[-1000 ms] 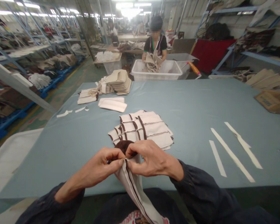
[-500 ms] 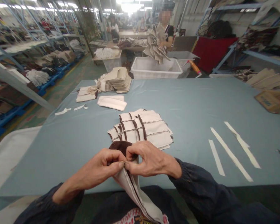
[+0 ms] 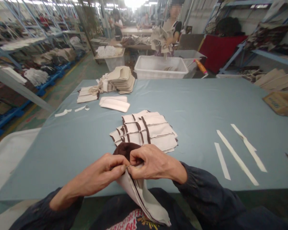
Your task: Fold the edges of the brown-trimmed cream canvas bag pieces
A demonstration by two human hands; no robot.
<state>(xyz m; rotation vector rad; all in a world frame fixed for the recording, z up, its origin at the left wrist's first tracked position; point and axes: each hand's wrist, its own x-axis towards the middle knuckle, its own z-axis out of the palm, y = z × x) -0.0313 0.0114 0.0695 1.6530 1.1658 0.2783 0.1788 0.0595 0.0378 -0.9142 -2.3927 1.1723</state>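
A cream fabric piece with dark brown edging [image 3: 144, 199] hangs over the table's near edge toward my lap. My left hand [image 3: 102, 174] pinches its top edge, thumb against forefinger. Right beside it, my right hand [image 3: 153, 163] grips the same edge, the two thumbs nearly touching. A dark brown part of the piece [image 3: 123, 149] curves up behind my fingers. Just beyond my hands lies a fanned pile of similar cream pieces with brown edges [image 3: 156, 129].
On the blue-covered table [image 3: 196, 111] are pale strips [image 3: 237, 158] at right, flat cream pieces [image 3: 114, 104], and a beige stack [image 3: 121, 79] at back left. Beyond stand a white bin [image 3: 160, 73] and a person [image 3: 176, 28] holding beige pieces. A cardboard box [image 3: 282, 103] is at right.
My hands keep their pinch on the fabric, its lower end shifting slightly. The person across the table has lowered the beige pieces a little and turned. The view has tilted slightly.
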